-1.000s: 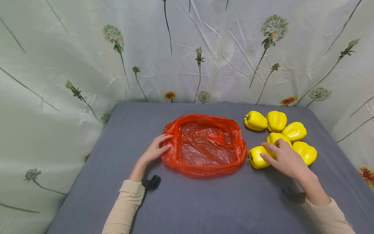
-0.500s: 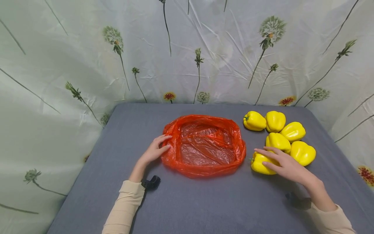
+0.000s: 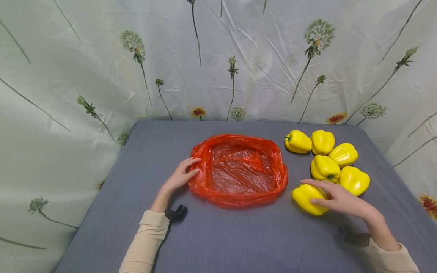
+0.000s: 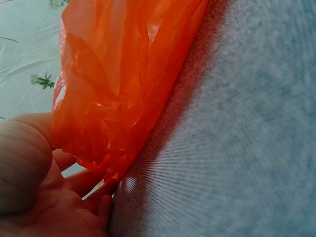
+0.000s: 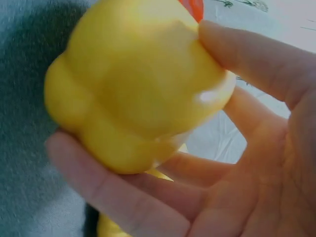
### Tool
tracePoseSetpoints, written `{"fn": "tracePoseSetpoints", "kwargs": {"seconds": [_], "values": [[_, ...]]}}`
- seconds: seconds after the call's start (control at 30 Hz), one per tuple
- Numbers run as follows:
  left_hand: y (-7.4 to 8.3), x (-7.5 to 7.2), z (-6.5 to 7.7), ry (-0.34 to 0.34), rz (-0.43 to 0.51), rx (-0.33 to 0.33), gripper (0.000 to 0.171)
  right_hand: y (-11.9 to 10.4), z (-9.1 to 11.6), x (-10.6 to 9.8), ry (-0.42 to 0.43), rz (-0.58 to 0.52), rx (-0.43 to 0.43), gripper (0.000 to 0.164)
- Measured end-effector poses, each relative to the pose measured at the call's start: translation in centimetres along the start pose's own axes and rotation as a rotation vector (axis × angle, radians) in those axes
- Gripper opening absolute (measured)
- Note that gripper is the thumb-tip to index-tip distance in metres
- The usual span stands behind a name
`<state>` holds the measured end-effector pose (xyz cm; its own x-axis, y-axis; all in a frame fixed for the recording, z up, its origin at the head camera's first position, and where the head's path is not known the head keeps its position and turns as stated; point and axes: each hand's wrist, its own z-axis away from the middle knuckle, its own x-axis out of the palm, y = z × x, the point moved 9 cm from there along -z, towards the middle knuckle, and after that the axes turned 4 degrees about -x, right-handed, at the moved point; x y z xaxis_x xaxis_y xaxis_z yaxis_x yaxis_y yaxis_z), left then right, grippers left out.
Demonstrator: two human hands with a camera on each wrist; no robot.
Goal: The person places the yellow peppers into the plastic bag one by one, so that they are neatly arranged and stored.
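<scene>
An open-topped red plastic bag [image 3: 218, 200] stands on the table with its sides rolled down. Against its left side lies my left hand [image 3: 178, 177], fingers extended and spread from the thumb; the left wrist view shows fingertips partly behind the thin plastic [image 4: 118, 74]. To the right of the bag, my right hand [image 3: 338, 197] holds a yellow bell pepper [image 3: 305, 199] low over the table, its green stem pointing away. In the right wrist view, thumb and fingers curve around the sides of this pepper [image 5: 133, 84]. Several other yellow bell peppers [image 3: 325, 167] are grouped just behind that hand.
The table [image 3: 239, 242] has a grey cloth top. A pale curtain [image 3: 259, 68] printed with dandelions hangs behind it and along its sides. The farthest peppers [image 3: 298, 141] sit near the back right corner.
My right hand has drawn one pepper toward the front, away from the others, and its stem has swung from pointing left to pointing away. My left hand and the bag stay put.
</scene>
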<state>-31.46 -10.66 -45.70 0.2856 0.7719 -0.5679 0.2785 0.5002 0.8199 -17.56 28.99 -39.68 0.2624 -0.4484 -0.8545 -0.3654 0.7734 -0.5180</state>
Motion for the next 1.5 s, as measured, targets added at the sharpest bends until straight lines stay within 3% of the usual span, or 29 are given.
{"fn": "tracePoseSetpoints", "kwargs": {"seconds": [0.27, 0.43, 0.93, 1.23, 1.5], "values": [[0.0, 0.0, -0.1, 0.000, 0.002, -0.005, 0.044, 0.2, -0.1, -0.5, 0.073, -0.166, 0.115, 0.056], [0.0, -0.1, -0.1, 0.002, -0.014, 0.003, 0.043, -0.2, -0.8, -1.0, 0.148, -0.147, 0.144, 0.058], [0.1, 0.0, -0.2, 0.002, -0.019, 0.023, 0.044, -1.5, -4.4, -0.8, 0.295, -0.280, 0.115, 0.060], [-0.2, 0.2, 0.0, 0.005, -0.024, -0.004, 0.044, -2.3, -7.3, -0.3, 0.323, -0.247, 0.120, 0.059], [-0.2, 0.2, 0.2, 0.010, -0.032, -0.015, 0.044, -2.5, -10.1, 1.2, 0.286, -0.316, 0.138, 0.059]]}}
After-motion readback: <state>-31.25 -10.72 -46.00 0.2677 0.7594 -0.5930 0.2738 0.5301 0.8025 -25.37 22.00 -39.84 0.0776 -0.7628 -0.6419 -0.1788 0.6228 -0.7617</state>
